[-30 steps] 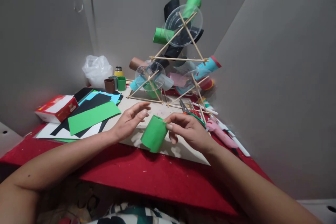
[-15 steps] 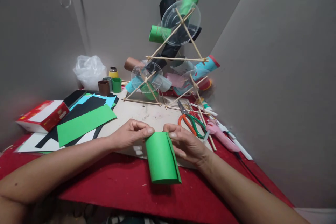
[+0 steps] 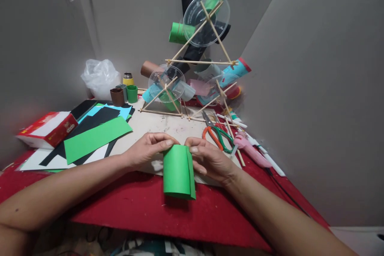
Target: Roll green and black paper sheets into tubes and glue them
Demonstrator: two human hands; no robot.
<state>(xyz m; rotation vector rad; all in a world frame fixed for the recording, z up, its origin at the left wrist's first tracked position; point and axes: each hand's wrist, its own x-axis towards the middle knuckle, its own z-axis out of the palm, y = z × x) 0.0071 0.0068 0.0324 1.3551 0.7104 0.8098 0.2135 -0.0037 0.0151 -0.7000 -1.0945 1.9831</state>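
A sheet of green paper [image 3: 177,172], rolled into a tube with one edge overlapping along its right side, is held above the front of the red table. My left hand [image 3: 154,146] pinches its upper left rim between thumb and fingers. At the upper right, beside the overlapping seam, my right hand [image 3: 207,158] grips the rim with its thumb in front. Some fingertips are hidden behind the paper. Close to my right hand lie scissors with orange and green handles [image 3: 220,136] and a pink glue gun [image 3: 252,150].
Behind stands a stick frame [image 3: 201,62] carrying clear plastic discs [image 3: 192,20] and coloured paper tubes. On the left are a green paper strip [image 3: 97,138], black sheets and a red box [image 3: 48,130]. Small paper cups [image 3: 132,94] and a plastic bag [image 3: 100,78] sit farther back.
The green tube has swung slightly left at its lower end and stands more upright. Both hands keep their hold on its rim. The whole view has shifted a little.
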